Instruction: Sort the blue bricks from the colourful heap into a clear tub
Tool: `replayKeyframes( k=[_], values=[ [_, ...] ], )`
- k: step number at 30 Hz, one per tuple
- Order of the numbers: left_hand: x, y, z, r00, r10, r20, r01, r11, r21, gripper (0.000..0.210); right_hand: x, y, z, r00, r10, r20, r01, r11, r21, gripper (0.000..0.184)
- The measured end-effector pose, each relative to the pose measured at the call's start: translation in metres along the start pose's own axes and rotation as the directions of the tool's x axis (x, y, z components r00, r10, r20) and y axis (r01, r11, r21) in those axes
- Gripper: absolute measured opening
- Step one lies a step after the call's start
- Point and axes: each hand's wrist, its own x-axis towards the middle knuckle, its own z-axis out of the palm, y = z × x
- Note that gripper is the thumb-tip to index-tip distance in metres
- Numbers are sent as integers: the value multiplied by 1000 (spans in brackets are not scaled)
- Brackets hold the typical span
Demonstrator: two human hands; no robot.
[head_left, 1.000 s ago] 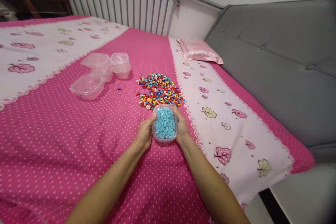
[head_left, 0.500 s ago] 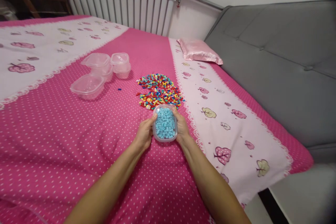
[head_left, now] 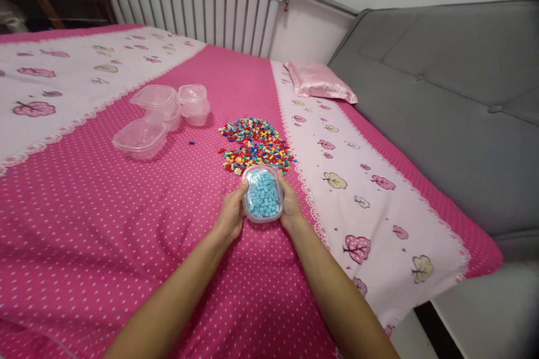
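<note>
Between my two hands is a clear plastic container (head_left: 264,193) filled with small light-blue pieces, its clear lid facing me. My left hand (head_left: 231,210) grips its left side, thumb near the upper left rim. On the opposite side my right hand (head_left: 290,199) is closed around the right edge. My fingers under the container are hidden. Just beyond it lies a pile of small multicoloured pieces (head_left: 256,151), split into a far and a near heap. The container covers part of the near heap's front edge.
Several clear plastic containers stand at the left, among them an oblong one (head_left: 141,137) and a small one (head_left: 193,104). A single dark-blue piece (head_left: 192,143) lies beside them. A pink pillow (head_left: 322,84) rests by the grey headboard (head_left: 442,95). The bedspread (head_left: 147,224) has soft folds.
The container has tilted and turned slightly in my hands, shifting a little left and up. The light-blue pieces have slid toward its lower right. Both hands keep their hold.
</note>
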Motion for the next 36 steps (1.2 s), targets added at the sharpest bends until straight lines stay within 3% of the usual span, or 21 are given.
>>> replayKeyframes(
  k=[6, 13, 17, 23, 31, 36],
  values=[
    [0, 10, 5, 998, 43, -38, -49, 979, -196, 21, -10, -4, 1, 1000, -5, 14, 5, 1000, -17, 40],
    [-2, 14, 3, 996, 29, -89, -48, 974, -223, 18, -14, -4, 0, 998, 43, 46, -41, 998, -37, 37],
    [-3, 15, 3, 996, 7, -91, -26, 977, -211, 16, -9, -1, -1, 994, 98, -43, -98, 995, -9, 30],
    [-3, 15, 2, 998, -20, -54, 10, 984, -179, 12, -7, 2, 1, 994, 84, -76, -80, 995, 52, 22],
    [-1, 10, -3, 999, -34, 6, 34, 996, -85, 16, -7, 0, 4, 990, 135, -48, -133, 990, 39, 46],
    [-1, 9, -6, 997, -19, 71, 22, 999, -37, 28, -1, 5, -2, 991, 90, -96, -90, 996, 7, 42]
  ],
)
